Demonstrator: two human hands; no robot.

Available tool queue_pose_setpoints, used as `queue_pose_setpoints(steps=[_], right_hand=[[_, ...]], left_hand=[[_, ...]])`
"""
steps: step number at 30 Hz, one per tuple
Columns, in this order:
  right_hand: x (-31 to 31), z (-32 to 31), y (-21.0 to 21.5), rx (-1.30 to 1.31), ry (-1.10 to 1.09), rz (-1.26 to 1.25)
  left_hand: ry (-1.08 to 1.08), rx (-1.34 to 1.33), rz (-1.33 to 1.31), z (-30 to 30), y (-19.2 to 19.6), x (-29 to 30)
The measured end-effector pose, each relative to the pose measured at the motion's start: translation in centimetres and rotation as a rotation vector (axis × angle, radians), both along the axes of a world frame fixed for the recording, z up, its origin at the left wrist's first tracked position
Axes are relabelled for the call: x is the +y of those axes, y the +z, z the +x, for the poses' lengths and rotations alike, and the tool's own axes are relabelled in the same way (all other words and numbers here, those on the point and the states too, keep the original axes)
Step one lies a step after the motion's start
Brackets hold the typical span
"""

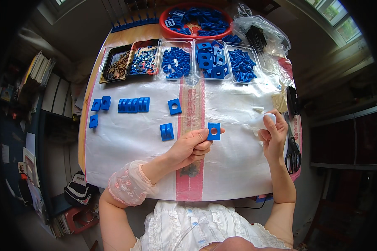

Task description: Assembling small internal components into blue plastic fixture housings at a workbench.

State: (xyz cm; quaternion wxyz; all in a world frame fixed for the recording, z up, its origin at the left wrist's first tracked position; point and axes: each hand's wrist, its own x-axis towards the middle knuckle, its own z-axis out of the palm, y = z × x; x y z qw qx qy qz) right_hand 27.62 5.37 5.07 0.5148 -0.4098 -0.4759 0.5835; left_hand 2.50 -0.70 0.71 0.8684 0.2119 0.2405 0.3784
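My left hand (190,146) pinches a blue square plastic piece with a round hole (210,133) between thumb and fingers, above the middle of the sheet. My right hand (274,136) is closed round a small white squeeze bottle (257,122), its narrow end toward the left. Just beyond the bottle lies a small white cone-shaped cap (258,109). Left of my left hand rests a blue ribbed piece (166,131), and farther off a blue square holed piece (174,112). A row of blue ribbed pieces (133,105) and a few loose blue pieces (106,103) sit farther left.
Along the far side stand a tray of screws (105,79), a tray of small nuts (135,75) and clear trays of blue parts (192,76). Behind them is a red basin (165,31). Black scissors (295,157) lie at the right edge, near plastic bags (276,31).
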Motion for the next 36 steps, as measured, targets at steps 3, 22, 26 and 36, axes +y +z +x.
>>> queue_pose_setpoints(steps=[3, 22, 26, 36], right_hand=[[0.0, 0.0, -0.1, -0.039, -0.002, 0.018], [1.4, 0.9, 0.1, 0.087, -0.017, -0.095], [1.3, 0.7, 0.0, 0.079, -0.009, -0.093], [1.4, 1.0, -0.4, 0.081, 0.019, -0.086]], left_hand=[[0.002, -0.003, -0.003, 0.0, 0.0, 0.0], [0.066, -0.109, -0.024, -0.3, 0.0, -0.1], [0.069, -0.103, -0.022, -0.3, 0.1, -0.1], [0.061, -0.106, -0.020, -0.4, 0.0, -0.1]])
